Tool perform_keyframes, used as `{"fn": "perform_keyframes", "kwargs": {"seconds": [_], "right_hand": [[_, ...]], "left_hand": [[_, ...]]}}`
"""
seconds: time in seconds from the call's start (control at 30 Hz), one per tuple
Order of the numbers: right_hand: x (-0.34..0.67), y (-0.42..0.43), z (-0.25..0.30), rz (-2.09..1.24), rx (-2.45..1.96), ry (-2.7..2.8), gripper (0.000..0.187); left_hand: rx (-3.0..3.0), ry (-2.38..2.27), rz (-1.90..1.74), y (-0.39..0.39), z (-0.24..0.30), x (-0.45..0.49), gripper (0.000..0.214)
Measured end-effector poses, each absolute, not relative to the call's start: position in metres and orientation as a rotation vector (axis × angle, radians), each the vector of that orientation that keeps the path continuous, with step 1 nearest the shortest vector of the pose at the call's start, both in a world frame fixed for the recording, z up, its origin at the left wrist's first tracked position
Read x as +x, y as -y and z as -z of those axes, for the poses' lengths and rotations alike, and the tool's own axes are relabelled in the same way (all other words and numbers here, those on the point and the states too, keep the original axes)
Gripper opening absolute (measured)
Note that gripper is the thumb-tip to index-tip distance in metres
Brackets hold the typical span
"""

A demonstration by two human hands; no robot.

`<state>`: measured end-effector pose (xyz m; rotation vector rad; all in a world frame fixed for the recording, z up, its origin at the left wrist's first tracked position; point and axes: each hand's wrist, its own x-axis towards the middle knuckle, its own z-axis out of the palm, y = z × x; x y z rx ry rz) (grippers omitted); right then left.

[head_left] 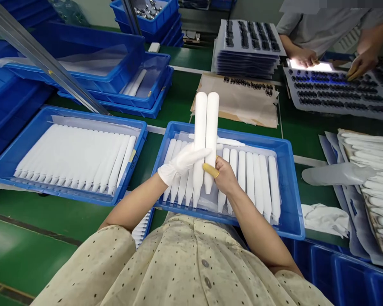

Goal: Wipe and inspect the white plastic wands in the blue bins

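Two white tapered tubes, a left one [200,123] and a right one [212,119], are held upright side by side, narrow ends toward me. My left hand [181,163], in a white glove, is closed on the left tube, its thumb lying across the front. My right hand [225,174] grips the right tube low down, with a yellow finger cot on its thumb. Below them sits a blue tray [289,187] with similar tubes in a row, partly covered by my hands and forearms. One more tube [231,141] lies crosswise along its far side.
At left, another blue tray [140,140] contains closely packed white tubes. Behind it stand stacked blue bins [115,80] and a slanting metal post [51,63]. A squeeze bottle [335,174] and white cloth [325,219] lie at right. Across the table, a co-worker's hands [365,63] handle small black parts.
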<state>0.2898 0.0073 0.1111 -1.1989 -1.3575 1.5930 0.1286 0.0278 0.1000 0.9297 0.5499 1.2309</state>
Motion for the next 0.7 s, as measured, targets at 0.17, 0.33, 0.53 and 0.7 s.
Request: {"fn": "perform_keyframes", "kwargs": {"seconds": [0.17,0.33,0.53,0.7], "right_hand": [[0.292,-0.020,-0.097,-1.443,-1.128,1.253,0.047],[0.296,-0.022,-0.094,-1.693,-1.010,0.981,0.046],[0.292,-0.018,-0.096,-2.026,-0.925,0.601,0.038],[0.291,-0.019,-0.092,-2.072,-0.890,0.395,0.024]], "left_hand": [[0.506,-0.459,-1.424,-0.035,-0.083,0.122,0.040],[0.302,-0.422,-1.289,-0.034,-0.084,0.111,0.044],[0.285,-0.343,-1.185,-0.028,-0.078,0.126,0.039],[0.261,-0.379,-1.196,-0.027,-0.075,0.132,0.045]]}}
